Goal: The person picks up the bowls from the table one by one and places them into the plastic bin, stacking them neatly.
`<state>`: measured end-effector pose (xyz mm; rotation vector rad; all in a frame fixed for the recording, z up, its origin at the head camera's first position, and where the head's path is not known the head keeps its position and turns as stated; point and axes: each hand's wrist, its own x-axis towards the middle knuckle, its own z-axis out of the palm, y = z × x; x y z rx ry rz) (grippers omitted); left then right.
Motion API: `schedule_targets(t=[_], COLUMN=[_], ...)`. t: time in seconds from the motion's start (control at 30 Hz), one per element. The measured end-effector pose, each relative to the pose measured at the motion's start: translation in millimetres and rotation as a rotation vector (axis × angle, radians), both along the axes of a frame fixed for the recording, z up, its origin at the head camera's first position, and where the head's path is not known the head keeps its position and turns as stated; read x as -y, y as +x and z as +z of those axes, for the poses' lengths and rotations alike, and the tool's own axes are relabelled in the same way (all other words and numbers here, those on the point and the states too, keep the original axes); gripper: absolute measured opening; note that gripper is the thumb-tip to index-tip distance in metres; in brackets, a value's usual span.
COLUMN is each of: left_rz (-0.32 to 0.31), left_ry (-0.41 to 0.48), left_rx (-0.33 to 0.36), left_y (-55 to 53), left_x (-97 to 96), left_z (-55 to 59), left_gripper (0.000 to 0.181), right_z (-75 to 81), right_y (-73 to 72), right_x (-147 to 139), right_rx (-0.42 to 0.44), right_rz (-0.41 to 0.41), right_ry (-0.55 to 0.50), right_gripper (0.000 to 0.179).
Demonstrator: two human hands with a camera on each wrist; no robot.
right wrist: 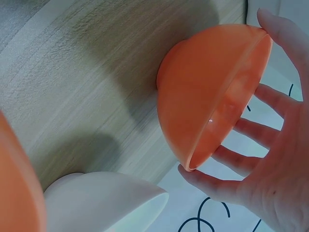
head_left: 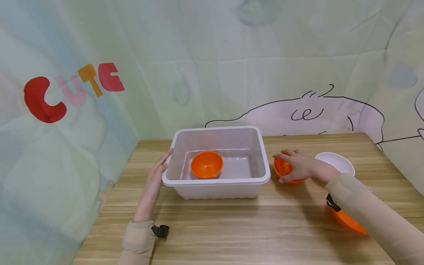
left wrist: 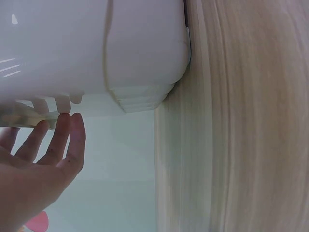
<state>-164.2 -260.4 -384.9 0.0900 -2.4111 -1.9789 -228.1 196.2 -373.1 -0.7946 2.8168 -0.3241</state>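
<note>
A grey-white plastic basin (head_left: 215, 189) stands on the table, with an orange bowl (head_left: 207, 165) inside it, left of centre. My left hand (head_left: 157, 173) rests against the basin's left side; in the left wrist view its extended fingers (left wrist: 62, 140) touch the outer wall. Right of the basin, my right hand (head_left: 298, 165) spans a second orange bowl (right wrist: 207, 82), thumb and fingers spread around its rim. Whether that bowl's foot touches the table cannot be told.
Beside the right wrist stands a white bowl (head_left: 336, 162). A larger orange bowl (head_left: 351, 222) lies partly hidden beneath the right forearm. Behind the wooden table (head_left: 232, 235) hangs a printed cloth (head_left: 185, 73).
</note>
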Motion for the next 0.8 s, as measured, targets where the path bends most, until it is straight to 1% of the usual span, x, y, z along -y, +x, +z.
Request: schedule_targets(t=[0.5,0.8], left_rz=[0.009,0.005], left_ry=[-0.008,-0.008], left_rx=[-0.01,-0.017], left_y=[-2.2,-2.4], left_x=[0.4,0.5], left_z=[-0.3,-1.5], left_gripper=[0.047,0.048], right_z=[1.9,1.5], right_y=[-0.4,1.1], right_x=[-1.2,-1.9], right_rx=[0.03,0.028], right_rz=[-0.018,-0.019], right_ry=[0.026,0.022], right_gripper=[0.083,0.082])
